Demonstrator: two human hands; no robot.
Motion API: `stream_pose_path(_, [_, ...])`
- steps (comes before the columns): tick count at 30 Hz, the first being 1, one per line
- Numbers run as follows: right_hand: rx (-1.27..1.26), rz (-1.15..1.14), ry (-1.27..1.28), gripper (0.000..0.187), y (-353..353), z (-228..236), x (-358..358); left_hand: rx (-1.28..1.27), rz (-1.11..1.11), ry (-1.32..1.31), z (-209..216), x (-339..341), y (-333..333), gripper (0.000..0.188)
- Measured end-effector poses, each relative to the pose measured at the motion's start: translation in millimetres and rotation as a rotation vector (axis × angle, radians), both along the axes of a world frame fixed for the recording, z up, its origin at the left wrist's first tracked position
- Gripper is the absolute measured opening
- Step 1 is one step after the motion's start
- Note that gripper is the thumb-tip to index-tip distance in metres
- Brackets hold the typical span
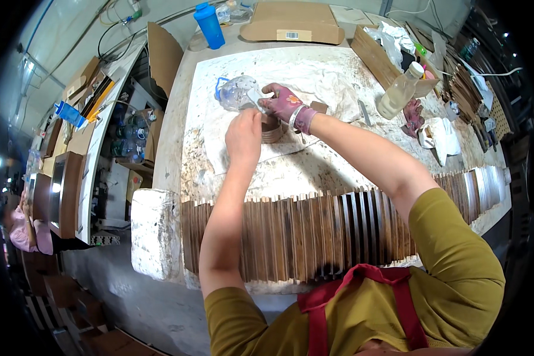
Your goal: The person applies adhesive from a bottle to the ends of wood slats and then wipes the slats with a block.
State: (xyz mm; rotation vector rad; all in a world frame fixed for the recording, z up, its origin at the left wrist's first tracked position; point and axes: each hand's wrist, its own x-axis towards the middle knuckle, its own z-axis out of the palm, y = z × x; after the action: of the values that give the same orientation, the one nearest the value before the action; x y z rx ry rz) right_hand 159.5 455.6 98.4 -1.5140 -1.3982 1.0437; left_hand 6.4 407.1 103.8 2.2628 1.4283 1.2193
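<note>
My bare left hand (244,139) is closed, its fingertips together beside a small whitish flat piece (254,97); what they pinch, if anything, is hidden. My right hand (286,107), in a stained purple-pink glove with a flower mark, has its fingers closed on that whitish piece. Just behind lies a clear plastic jug (236,89) with a blue handle, tilted on its side. Under my hands stands a round brownish container (272,132), partly covered by them. A crumpled white cloth (332,89) is spread to the right.
A long row of brown slats (291,237) lines the near edge, ending at a white block (154,234). A bottle of cloudy liquid (397,95), a spare glove (413,115) and a cardboard box (371,50) stand right. A blue bottle (209,26) is at the back; another person (29,231) is far left.
</note>
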Motion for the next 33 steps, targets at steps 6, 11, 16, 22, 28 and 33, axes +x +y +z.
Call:
stream_pose_path(6, [-0.010,0.000,0.191,0.045,3.5,7.8,27.5,0.047,0.030,0.062,4.0,-0.9,-0.1,0.013])
stream_pose_path(11, [-0.330,0.168,0.843,0.022,-8.9,1.9,67.4,0.099,0.028,0.008,0.5,-6.1,4.4,0.013])
stream_pose_path(16, [-0.327,0.255,0.822,0.025,-25.5,-2.3,71.2,0.066,0.019,-0.005,3.8,-2.0,6.2,0.013])
stream_pose_path(22, [-0.123,0.170,0.295,0.036,-36.7,-2.0,50.7,0.089,-0.003,0.068,4.0,8.3,9.8,0.013])
stream_pose_path(28, [-0.132,0.290,0.020,0.030,-54.5,6.8,56.7,0.056,0.056,0.087,-2.4,3.4,17.3,0.012])
stream_pose_path(33, [-0.194,0.128,0.289,0.031,-44.8,-2.4,64.2,0.022,0.036,0.047,1.9,1.5,14.5,0.011])
